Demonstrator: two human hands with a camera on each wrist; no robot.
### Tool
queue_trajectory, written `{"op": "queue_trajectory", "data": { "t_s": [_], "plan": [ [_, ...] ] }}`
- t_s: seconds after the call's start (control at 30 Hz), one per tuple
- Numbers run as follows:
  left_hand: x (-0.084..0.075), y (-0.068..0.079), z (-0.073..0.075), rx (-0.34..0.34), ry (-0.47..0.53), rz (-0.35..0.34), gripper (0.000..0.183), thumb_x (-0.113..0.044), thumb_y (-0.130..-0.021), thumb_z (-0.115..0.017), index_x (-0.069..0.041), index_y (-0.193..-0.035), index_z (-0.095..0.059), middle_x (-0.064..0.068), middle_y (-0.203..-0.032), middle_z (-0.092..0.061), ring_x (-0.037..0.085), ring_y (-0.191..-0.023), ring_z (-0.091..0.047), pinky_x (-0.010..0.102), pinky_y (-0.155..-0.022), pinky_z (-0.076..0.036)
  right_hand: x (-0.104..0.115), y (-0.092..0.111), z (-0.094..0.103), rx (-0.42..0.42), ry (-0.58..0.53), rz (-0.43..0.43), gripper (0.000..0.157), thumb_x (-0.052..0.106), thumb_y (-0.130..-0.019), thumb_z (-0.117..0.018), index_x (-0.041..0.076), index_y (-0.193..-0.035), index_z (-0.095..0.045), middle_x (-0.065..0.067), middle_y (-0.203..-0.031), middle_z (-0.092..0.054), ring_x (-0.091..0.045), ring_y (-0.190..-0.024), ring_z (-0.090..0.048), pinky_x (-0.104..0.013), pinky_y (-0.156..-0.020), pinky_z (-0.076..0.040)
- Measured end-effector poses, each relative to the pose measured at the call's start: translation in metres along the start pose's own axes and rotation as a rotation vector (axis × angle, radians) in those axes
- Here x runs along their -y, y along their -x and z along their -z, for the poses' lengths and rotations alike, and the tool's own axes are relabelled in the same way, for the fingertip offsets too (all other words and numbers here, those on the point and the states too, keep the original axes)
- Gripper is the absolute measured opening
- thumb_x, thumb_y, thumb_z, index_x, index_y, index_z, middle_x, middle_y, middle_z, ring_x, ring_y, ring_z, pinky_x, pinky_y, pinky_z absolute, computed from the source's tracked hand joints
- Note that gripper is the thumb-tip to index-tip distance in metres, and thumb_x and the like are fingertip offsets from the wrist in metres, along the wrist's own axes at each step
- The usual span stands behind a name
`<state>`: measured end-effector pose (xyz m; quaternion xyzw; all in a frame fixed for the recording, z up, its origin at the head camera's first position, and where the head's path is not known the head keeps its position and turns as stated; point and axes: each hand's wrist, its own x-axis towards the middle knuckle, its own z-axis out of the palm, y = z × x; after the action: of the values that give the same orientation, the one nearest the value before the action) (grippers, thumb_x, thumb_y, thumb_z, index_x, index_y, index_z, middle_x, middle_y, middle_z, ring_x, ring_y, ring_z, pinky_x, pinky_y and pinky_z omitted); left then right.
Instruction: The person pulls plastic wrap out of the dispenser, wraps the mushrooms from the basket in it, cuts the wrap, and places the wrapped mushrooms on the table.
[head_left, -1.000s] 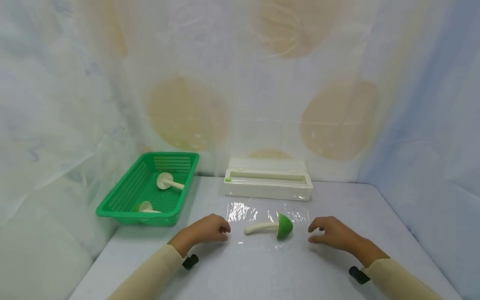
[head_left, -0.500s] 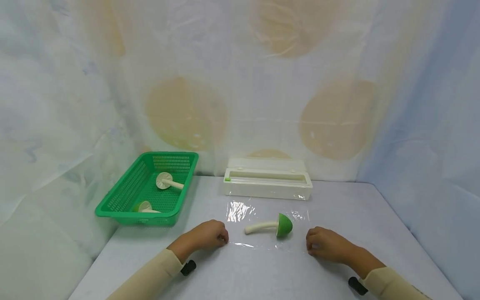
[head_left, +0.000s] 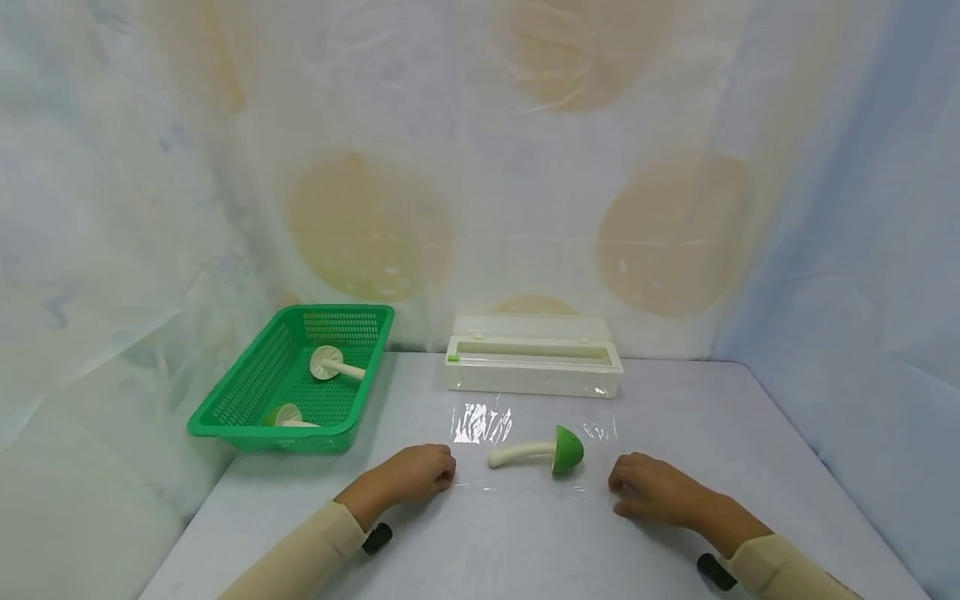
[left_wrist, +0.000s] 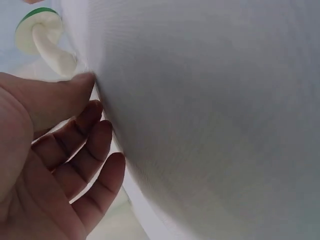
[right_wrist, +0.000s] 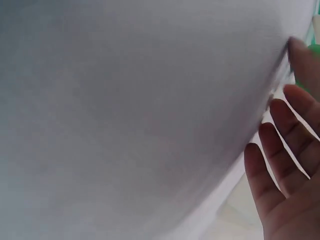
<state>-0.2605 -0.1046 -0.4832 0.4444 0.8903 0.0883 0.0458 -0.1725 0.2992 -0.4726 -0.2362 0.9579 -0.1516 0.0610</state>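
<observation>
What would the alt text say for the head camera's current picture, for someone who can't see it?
A person's left hand and right hand flank a green-capped mushroom lying on its side on clear plastic film, on a white table. Beyond it stands an open white film dispenser; at left, a green basket holds two more mushrooms.

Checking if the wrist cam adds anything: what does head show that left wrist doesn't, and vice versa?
Head only, recognisably: white box, and green basket with two mushrooms in it.

Left wrist only: palm side of the left hand, and the pale cap underside of the third mushroom turned to the camera.

Both: left hand, third mushroom, table.
</observation>
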Motion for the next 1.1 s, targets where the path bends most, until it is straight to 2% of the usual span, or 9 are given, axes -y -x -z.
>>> {"op": "queue_trajectory", "data": {
  "t_s": [0.1,0.17,0.37,0.43,0.57,0.67,0.83,1.0,1.1],
  "plan": [
    [0.001,-0.001,-0.002,0.014,-0.004,0.028,0.018,-0.01,-0.094,-0.062,-0.017,-0.08,-0.054,-0.01,-0.073,-0.044,0.007,-0.066,-0.043,0.025,-0.061,-0.042,-0.003,-0.001,-0.004,-0.04,0.025,0.058,0.01,0.017,-0.087,-0.073,0.023,-0.088,-0.065,0.019,-0.089,-0.053,-0.003,-0.084,-0.051,-0.03,-0.076,-0.05],
    [0.001,-0.001,-0.004,0.02,0.011,0.052,0.017,-0.011,-0.097,-0.058,-0.017,-0.082,-0.052,-0.009,-0.073,-0.045,0.008,-0.066,-0.044,0.027,-0.062,-0.043,-0.004,-0.001,-0.006,-0.057,0.019,0.044,0.011,0.012,-0.09,-0.069,0.022,-0.087,-0.063,0.019,-0.086,-0.052,-0.002,-0.081,-0.05,-0.029,-0.073,-0.049],
    [0.003,-0.004,-0.005,0.03,0.071,0.115,0.007,-0.011,-0.099,-0.053,-0.014,-0.093,-0.051,-0.007,-0.075,-0.051,0.008,-0.068,-0.048,0.029,-0.063,-0.047,0.003,-0.006,-0.006,-0.033,-0.08,-0.192,0.003,0.017,-0.098,-0.059,0.017,-0.095,-0.058,0.013,-0.079,-0.051,-0.008,-0.075,-0.049,-0.033,-0.069,-0.047],
    [0.005,-0.004,-0.005,0.029,0.096,0.126,0.007,-0.009,-0.098,-0.054,-0.013,-0.095,-0.05,-0.007,-0.074,-0.051,0.008,-0.065,-0.048,0.028,-0.061,-0.046,0.005,-0.007,-0.004,-0.027,-0.102,-0.222,0.006,0.021,-0.098,-0.06,0.015,-0.098,-0.058,0.012,-0.081,-0.054,-0.01,-0.077,-0.052,-0.035,-0.071,-0.048],
    [0.01,-0.006,-0.006,0.022,0.125,0.131,0.011,-0.007,-0.096,-0.055,-0.014,-0.096,-0.047,-0.007,-0.07,-0.049,0.009,-0.062,-0.045,0.026,-0.057,-0.043,0.005,-0.007,-0.003,-0.017,-0.12,-0.192,0.023,0.033,-0.088,-0.073,0.016,-0.102,-0.065,0.012,-0.089,-0.06,-0.011,-0.085,-0.057,-0.04,-0.078,-0.049],
    [0.013,-0.008,-0.008,0.017,0.156,0.129,0.009,-0.016,-0.098,-0.057,-0.015,-0.097,-0.048,-0.008,-0.07,-0.05,0.008,-0.062,-0.046,0.026,-0.059,-0.043,0.006,-0.007,-0.003,-0.043,-0.064,-0.101,0.017,0.028,-0.085,-0.076,0.018,-0.097,-0.069,0.015,-0.089,-0.06,-0.007,-0.085,-0.056,-0.036,-0.076,-0.05],
    [0.011,-0.01,-0.003,0.039,0.208,0.122,0.025,-0.036,-0.088,-0.072,-0.019,-0.1,-0.057,-0.009,-0.067,-0.05,0.007,-0.062,-0.047,0.027,-0.058,-0.042,0.008,-0.007,0.002,-0.07,-0.031,-0.134,0.004,0.017,-0.089,-0.07,0.019,-0.088,-0.067,0.018,-0.083,-0.059,-0.004,-0.078,-0.055,-0.033,-0.071,-0.05],
    [0.01,-0.011,-0.001,0.033,0.167,0.066,0.013,-0.017,-0.091,-0.067,-0.02,-0.081,-0.059,-0.011,-0.069,-0.051,0.007,-0.065,-0.047,0.026,-0.061,-0.042,0.008,-0.009,0.005,-0.07,-0.038,-0.195,0.006,0.022,-0.094,-0.065,0.018,-0.089,-0.063,0.017,-0.08,-0.057,-0.005,-0.075,-0.053,-0.032,-0.068,-0.048],
    [0.012,-0.01,0.0,0.03,0.202,0.093,0.015,-0.012,-0.092,-0.063,-0.021,-0.081,-0.06,-0.011,-0.071,-0.053,0.007,-0.066,-0.049,0.026,-0.062,-0.043,0.007,-0.01,0.006,-0.082,-0.053,-0.201,0.006,0.019,-0.097,-0.061,0.018,-0.092,-0.062,0.016,-0.078,-0.054,-0.007,-0.072,-0.05,-0.03,-0.066,-0.045]
  ]
}}
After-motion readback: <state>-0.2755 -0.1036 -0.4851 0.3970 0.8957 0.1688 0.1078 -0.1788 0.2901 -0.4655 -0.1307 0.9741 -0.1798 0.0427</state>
